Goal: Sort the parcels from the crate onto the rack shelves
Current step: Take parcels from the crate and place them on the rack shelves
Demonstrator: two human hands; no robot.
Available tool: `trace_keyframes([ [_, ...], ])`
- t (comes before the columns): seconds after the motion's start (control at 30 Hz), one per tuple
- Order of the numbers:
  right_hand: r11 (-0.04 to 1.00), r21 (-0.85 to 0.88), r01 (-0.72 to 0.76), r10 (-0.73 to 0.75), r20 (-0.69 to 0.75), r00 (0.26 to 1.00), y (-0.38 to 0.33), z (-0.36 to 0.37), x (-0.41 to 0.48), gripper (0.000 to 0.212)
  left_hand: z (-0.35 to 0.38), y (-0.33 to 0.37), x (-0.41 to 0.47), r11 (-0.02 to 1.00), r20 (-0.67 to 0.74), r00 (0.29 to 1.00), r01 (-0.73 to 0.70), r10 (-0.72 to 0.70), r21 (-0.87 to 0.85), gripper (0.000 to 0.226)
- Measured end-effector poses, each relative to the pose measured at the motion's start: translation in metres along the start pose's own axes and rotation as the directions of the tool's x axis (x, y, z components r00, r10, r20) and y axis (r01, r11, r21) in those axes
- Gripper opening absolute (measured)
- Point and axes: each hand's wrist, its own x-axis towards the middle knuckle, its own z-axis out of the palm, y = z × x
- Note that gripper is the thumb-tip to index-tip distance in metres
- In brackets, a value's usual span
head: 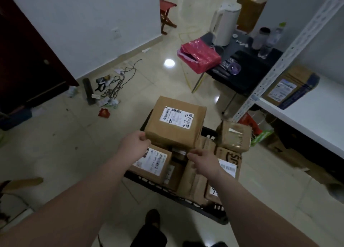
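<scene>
My left hand [135, 144] grips near-left corner of big brown cardboard parcel with white label [175, 123], fingers curled on its edge. My right hand [203, 161] curled just below near-right corner; hold unclear. Parcel sits atop smaller brown parcels [152, 163] in black plastic crate [186, 203] on floor; white metal rack shelf [307, 116] at right.

The head view looks forward and down, close above the crate [186, 202].

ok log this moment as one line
phase: pickup | left hand grips near corner of large brown cardboard box atop parcels in black plastic crate | right hand by its near edge, contact unclear
</scene>
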Motion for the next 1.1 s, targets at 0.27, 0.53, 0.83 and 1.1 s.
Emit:
trace_keyframes([
  [0.27, 0.993, 0.025, -0.114, 0.117, -0.209, 0.971, -0.013, 0.002, 0.039, 0.045, 0.005, 0.001, 0.066, 0.999, 0.050, 0.998, 0.047, -0.046, -0.008, 0.059],
  [0.53, 0.968, 0.203, -0.146, 0.183, -0.175, 0.968, -0.018, 0.006, 0.091, 0.048, 0.027, -0.016, 0.124, 0.949, 0.185, 0.955, 0.265, -0.233, -0.172, 0.072],
  [0.83, 0.826, 0.488, -0.283, 0.313, 0.020, 0.949, -0.002, 0.006, 0.106, 0.057, 0.037, -0.012, 0.139, 0.886, 0.242, 0.925, 0.359, -0.294, -0.293, 0.058],
  [1.1, 0.680, 0.716, -0.158, 0.260, -0.033, 0.965, -0.026, 0.002, 0.084, 0.030, 0.006, 0.017, 0.135, 0.862, 0.213, 0.968, 0.218, -0.132, -0.458, 0.047],
])
